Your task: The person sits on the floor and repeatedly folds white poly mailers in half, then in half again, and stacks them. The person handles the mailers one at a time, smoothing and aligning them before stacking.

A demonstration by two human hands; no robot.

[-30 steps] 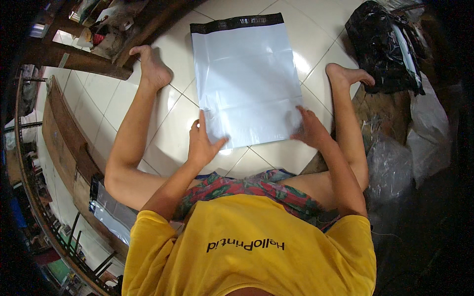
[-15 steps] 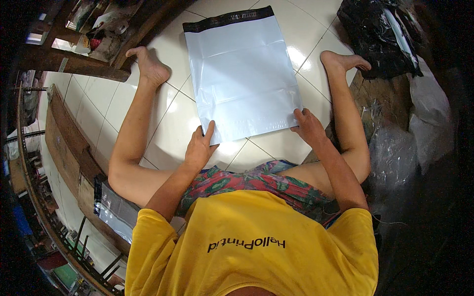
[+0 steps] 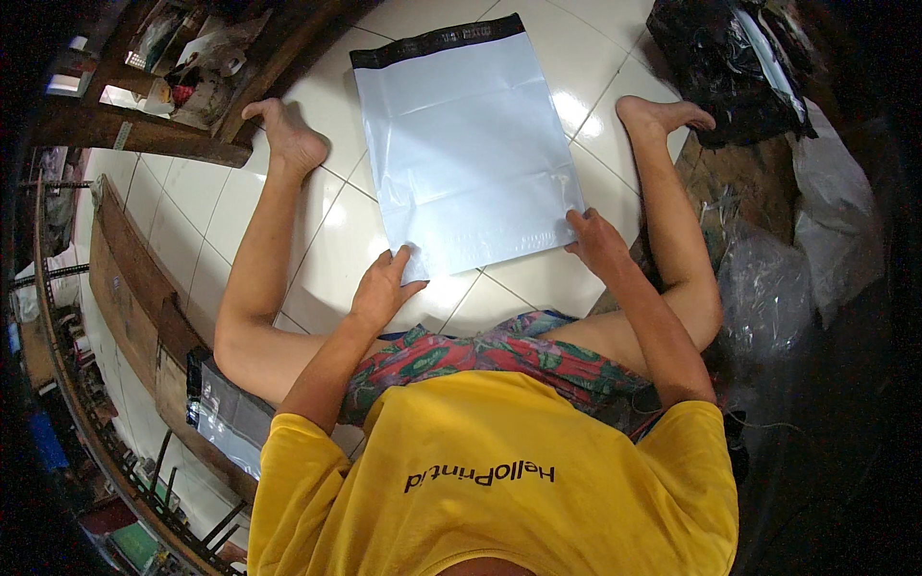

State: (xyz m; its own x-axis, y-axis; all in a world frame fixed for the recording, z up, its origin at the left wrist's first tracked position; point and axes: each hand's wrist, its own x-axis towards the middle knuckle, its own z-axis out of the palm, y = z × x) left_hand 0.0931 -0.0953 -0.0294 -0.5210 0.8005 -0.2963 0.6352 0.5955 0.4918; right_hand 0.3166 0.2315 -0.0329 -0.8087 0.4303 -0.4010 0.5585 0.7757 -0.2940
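Note:
Between my bent legs, a large pale grey plastic mailer bag (image 3: pixel 466 154) with a black strip along its far edge spreads out over the tiles. Fold creases cross it, and it looks flat. My left hand (image 3: pixel 384 285) grips its near left corner, thumb on top and fingers curled beneath. At the near right corner, my right hand (image 3: pixel 597 242) pinches the edge in the same way. The fingertips under the bag are hidden on both sides.
White floor tiles (image 3: pixel 331 245) lie around the bag. Wooden furniture (image 3: pixel 182 130) stands at the far left, with a wooden board (image 3: pixel 130 278) below it. A black plastic bag (image 3: pixel 715 72) and clear plastic wrapping (image 3: pixel 764 288) are on the right. Another grey bag (image 3: pixel 230 427) lies by my left thigh.
My left thumb has drawn in from lying over the bag to its corner edge. The bag and view have shifted very slightly left; both hands still hold the near corners.

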